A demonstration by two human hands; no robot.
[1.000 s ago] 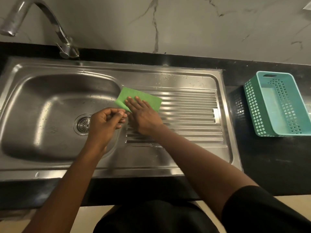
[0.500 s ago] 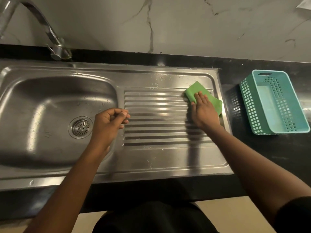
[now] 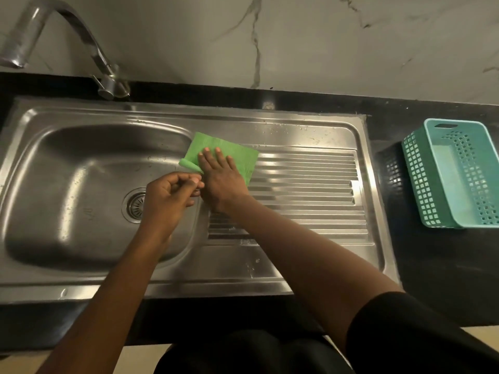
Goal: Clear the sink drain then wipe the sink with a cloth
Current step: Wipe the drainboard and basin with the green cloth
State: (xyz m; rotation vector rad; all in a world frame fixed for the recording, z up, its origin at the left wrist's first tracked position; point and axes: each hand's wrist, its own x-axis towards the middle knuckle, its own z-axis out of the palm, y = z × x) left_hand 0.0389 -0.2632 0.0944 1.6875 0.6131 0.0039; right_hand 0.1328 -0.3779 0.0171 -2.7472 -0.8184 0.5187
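The right hand (image 3: 220,179) lies flat on the green cloth (image 3: 232,155), fingers straight and close together, palm pressing down. The cloth sits beyond and to the right of the drain strainer (image 3: 134,205), at the near corner of the ribbed drainboard (image 3: 305,190) where it meets the basin of the stainless steel sink (image 3: 81,163). The cloth's corner nearest the drain is rolled over on itself.

The left hand (image 3: 168,198) hovers just right of the drain and hides its right edge. Its fingers are curled in with the thumb against the fingertips. Whether something small is pinched there, the view does not tell. The strainer's visible part looks free of debris, so the clearing seems done and the wiping is the step in hand.

To do it well, the wiper should run the strokes along the ribs, not across, so the cloth gets into the grooves. The palm should stay flat with even weight, and that rolled corner wants smoothing out for full contact. Droplets show far right of the drain along the back ledge, and a few nearer the front, so those patches need a pass. The basin around the drain needs a pass too.

The faucet (image 3: 67,28) stands beyond and left of the drain. A teal basket (image 3: 421,179) rests far to the right on the black counter (image 3: 432,265), well apart from the work.
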